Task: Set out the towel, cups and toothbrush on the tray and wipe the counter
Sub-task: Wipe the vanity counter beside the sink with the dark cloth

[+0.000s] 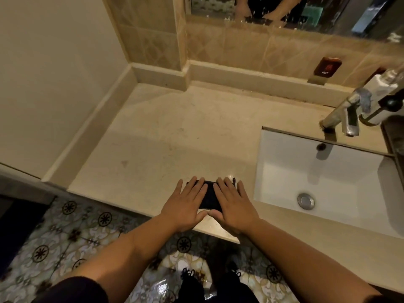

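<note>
A small dark folded cloth (pixel 210 196) lies near the front edge of the beige stone counter (pixel 175 132). My left hand (pixel 185 204) rests flat on its left part and my right hand (pixel 234 204) flat on its right part, fingers spread and pointing away from me, thumbs nearly touching. Both palms press down on the cloth rather than gripping it. No tray, cups or toothbrush are in view.
A white rectangular sink (pixel 323 182) with a metal drain (pixel 305 200) is set into the counter on the right, under a chrome tap (pixel 347 114). A mirror (pixel 284 12) and tiled wall stand behind. A small "HOT" sign (pixel 326 66) leans on the back ledge. Patterned floor tiles (pixel 65 232) lie below.
</note>
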The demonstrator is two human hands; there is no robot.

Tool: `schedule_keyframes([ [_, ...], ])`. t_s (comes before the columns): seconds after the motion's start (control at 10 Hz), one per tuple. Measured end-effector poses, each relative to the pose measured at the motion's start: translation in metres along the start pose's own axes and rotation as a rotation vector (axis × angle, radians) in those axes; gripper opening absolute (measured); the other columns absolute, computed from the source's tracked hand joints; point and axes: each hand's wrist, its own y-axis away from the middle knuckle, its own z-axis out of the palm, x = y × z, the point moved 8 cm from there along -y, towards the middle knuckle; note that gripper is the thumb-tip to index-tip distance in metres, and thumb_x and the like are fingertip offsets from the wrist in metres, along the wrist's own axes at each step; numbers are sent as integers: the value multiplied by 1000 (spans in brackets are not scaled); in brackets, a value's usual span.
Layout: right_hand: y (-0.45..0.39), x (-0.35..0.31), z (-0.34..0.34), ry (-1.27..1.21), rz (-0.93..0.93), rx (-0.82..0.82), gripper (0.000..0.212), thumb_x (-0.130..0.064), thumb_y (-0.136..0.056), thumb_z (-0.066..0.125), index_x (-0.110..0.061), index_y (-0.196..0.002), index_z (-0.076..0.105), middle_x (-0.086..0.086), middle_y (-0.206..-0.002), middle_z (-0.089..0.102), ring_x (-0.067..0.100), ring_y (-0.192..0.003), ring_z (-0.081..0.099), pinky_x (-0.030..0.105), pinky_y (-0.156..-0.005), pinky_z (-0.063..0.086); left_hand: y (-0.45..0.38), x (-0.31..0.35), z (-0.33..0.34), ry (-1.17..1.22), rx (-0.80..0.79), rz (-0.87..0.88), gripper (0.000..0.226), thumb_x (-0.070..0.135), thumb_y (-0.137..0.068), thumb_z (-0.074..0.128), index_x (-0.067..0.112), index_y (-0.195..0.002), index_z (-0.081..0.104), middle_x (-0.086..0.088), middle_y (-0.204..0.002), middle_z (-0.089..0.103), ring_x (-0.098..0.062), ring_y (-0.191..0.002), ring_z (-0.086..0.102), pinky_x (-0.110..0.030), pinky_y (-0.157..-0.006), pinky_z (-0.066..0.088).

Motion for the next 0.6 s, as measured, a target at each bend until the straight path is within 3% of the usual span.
schedule_keyframes([
  [0.2,-1,4,4,15,2,-52,88,-70,-92,11,-11,-156,3,12,-164,2,29,-150,-3,54,-117,-6,1,-2,0,44,-61,-1,80,61,-96,18,13,-155,-6,-7,-165,-9,-24,-150,-14,-50,-117,-11],
  [0.3,-4,3,-4,-20,17,-122,88,-71,-92,18,-12,-156,9,10,-164,9,28,-150,6,57,-116,-1,5,-5,-11,127,-141,4,78,57,-96,25,14,-156,1,-7,-165,-4,-22,-151,-7,-50,-119,-4],
  [0.4,-17,8,-31,-46,64,-220,68,-67,-92,28,-19,-137,45,6,-135,53,29,-124,47,54,-105,26,1,-13,-44,217,-186,4,65,53,-95,36,13,-146,33,-12,-151,36,-36,-139,31,-49,-106,28],
  [0.5,-31,11,-61,-114,83,-461,56,-59,-96,38,-13,-119,60,7,-110,64,27,-98,58,41,-85,41,-7,-24,-75,307,-298,-49,59,51,-95,43,14,-141,41,-11,-141,49,-38,-127,47,-43,-98,39],
  [0.6,-50,20,-109,-50,81,-611,56,-53,-98,45,0,-107,64,11,-96,58,28,-88,53,37,-82,42,-21,-38,-120,243,-372,-97,71,54,-99,41,14,-155,21,-6,-162,22,-25,-147,24,-40,-117,21],
])
